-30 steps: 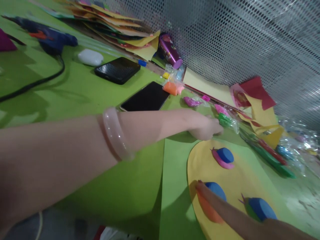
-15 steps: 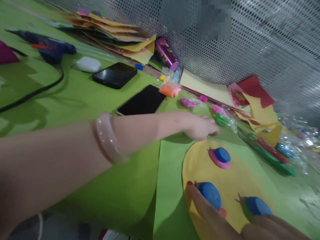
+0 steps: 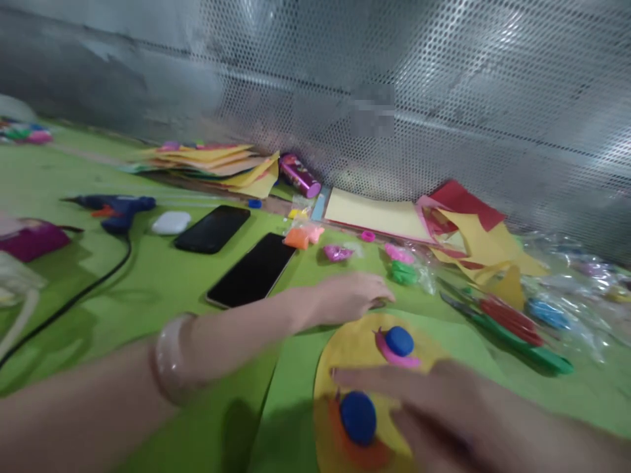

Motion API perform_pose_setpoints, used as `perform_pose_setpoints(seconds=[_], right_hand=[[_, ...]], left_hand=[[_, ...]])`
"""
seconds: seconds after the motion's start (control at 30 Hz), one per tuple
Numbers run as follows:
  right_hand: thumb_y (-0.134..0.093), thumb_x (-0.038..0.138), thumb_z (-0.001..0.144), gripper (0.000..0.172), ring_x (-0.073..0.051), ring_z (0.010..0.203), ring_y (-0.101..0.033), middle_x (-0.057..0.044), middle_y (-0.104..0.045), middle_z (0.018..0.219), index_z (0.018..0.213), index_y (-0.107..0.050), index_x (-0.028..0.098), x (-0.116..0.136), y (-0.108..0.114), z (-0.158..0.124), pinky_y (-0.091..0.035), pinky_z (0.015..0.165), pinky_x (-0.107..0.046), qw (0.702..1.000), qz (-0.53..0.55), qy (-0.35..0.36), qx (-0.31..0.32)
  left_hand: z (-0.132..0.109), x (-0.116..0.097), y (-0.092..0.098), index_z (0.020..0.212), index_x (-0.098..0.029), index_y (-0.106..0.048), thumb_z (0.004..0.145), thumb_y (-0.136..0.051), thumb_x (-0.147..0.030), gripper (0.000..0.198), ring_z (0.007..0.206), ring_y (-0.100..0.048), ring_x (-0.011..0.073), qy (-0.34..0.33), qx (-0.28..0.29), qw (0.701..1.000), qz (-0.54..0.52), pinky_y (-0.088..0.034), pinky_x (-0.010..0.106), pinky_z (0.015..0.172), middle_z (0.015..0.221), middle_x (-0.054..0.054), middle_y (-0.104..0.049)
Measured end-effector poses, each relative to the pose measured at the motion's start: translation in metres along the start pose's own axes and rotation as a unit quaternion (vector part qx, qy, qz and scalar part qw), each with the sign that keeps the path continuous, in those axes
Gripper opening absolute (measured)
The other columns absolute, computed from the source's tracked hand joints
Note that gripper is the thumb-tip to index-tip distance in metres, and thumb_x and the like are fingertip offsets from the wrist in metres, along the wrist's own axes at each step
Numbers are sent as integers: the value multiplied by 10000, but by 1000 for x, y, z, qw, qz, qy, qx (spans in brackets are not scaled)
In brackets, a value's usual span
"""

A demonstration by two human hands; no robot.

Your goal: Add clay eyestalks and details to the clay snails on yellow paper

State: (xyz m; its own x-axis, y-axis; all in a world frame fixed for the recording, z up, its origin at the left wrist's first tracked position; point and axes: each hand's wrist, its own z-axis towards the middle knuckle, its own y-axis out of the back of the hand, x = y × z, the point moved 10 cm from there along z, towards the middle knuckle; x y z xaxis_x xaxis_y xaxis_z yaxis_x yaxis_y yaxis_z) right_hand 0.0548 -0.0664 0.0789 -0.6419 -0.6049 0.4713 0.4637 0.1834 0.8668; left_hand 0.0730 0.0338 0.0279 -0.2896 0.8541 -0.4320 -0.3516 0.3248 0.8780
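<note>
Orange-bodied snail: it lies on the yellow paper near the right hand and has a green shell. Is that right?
Not quite: the head view shows a blue shell, not green. The orange-bodied snail does lie on the yellow paper near the right hand.

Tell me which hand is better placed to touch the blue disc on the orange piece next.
The right hand, probably: its extended index finger is close to the blue disc, while the left hand is farther off, near the far edge of the yellow paper.
</note>
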Motion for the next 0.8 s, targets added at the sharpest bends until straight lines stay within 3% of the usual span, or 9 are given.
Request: perform_pose_setpoints(seconds=[0.07, 0.13, 0.2, 0.27, 0.3, 0.4, 0.53, 0.63, 0.8], right_hand=[[-344, 161, 891, 380, -77, 369, -390, 75, -406, 459, 1187, -573, 227, -30, 22, 13, -300, 368, -189, 999, 20, -21, -32], [-349, 195, 907, 345, -85, 367, -355, 75, -386, 465, 1152, -591, 181, -71, 48, 23, -283, 358, -203, 993, -25, -58, -100], [-381, 184, 915, 305, -90, 411, -400, 52, -465, 534, 1143, -579, 146, -109, 62, 29, -328, 393, -210, 985, -43, -77, -150], [-469, 232, 923, 226, -98, 516, -506, 8, -581, 694, 1102, -578, 149, -135, 63, 31, -424, 477, -227, 979, -54, -73, -180], [-514, 282, 928, 219, -106, 593, -549, -11, -604, 802, 1093, -571, 150, -143, 60, 32, -470, 540, -248, 979, -58, -64, -186], [-489, 281, 951, 208, -131, 728, -578, -43, -587, 951, 1107, -543, 156, -147, 53, 27, -513, 627, -287, 971, -59, -24, -229], [-400, 88, 869, 293, -186, 945, -555, -97, -526, 1051, 1085, -562, 203, -123, 48, 16, -531, 748, -317, 963, -53, 69, -254], [-380, 34, 824, 380, -184, 1029, -519, -100, -481, 1070, 1116, -532, 223, -111, 53, 5, -507, 838, -312, 953, -51, 103, -281], [-374, 17, 806, 392, -183, 1046, -498, -102, -452, 1072, 1119, -507, 212, -104, 61, -5, -491, 849, -290, 941, -58, 110, -315]], left_hand=[[0, 8, 14, 1227, -179, -546, 903, -438, -87, 354, 1144, -517, 157, 29, -57, 997, 33, -381, 254, 1002, 1239, 28, -583], [-2, 25, 32, 1269, -130, -497, 908, -432, -109, 368, 1228, -444, 228, 84, -122, 987, 66, -305, 372, 1071, 1292, 101, -534], [-5, 46, 46, 1353, -64, -376, 891, -528, -237, 516, 1304, -336, 334, 141, -171, 971, 84, -228, 511, 1087, 1384, 200, -416], [-6, 68, 47, 1269, -26, -450, 776, -690, -305, 615, 1231, -406, 424, 187, -178, 963, 77, -304, 588, 1006, 1272, 259, -499], [-5, 76, 44, 1177, -28, -520, 772, -692, -311, 523, 1115, -510, 428, 204, -170, 962, 65, -381, 592, 924, 1130, 251, -587], [-4, 83, 37, 1103, -106, -543, 858, -571, -262, 291, 985, -607, 329, 213, -167, 963, 18, -469, 496, 859, 1059, 174, -631], [0, 54, 26, 1178, -201, -474, 932, -455, -293, 264, 976, -616, 177, 156, -153, 974, -59, -496, 303, 866, 1090, 60, -628], [2, 35, 22, 1179, -221, -458, 948, -411, -289, 246, 992, -589, 156, 129, -153, 974, -110, -482, 272, 870, 1106, 46, -601], [3, 28, 13, 1205, -240, -447, 928, -450, -257, 278, 1021, -553, 169, 115, -132, 962, -212, -438, 300, 914, 1113, 35, -571]])
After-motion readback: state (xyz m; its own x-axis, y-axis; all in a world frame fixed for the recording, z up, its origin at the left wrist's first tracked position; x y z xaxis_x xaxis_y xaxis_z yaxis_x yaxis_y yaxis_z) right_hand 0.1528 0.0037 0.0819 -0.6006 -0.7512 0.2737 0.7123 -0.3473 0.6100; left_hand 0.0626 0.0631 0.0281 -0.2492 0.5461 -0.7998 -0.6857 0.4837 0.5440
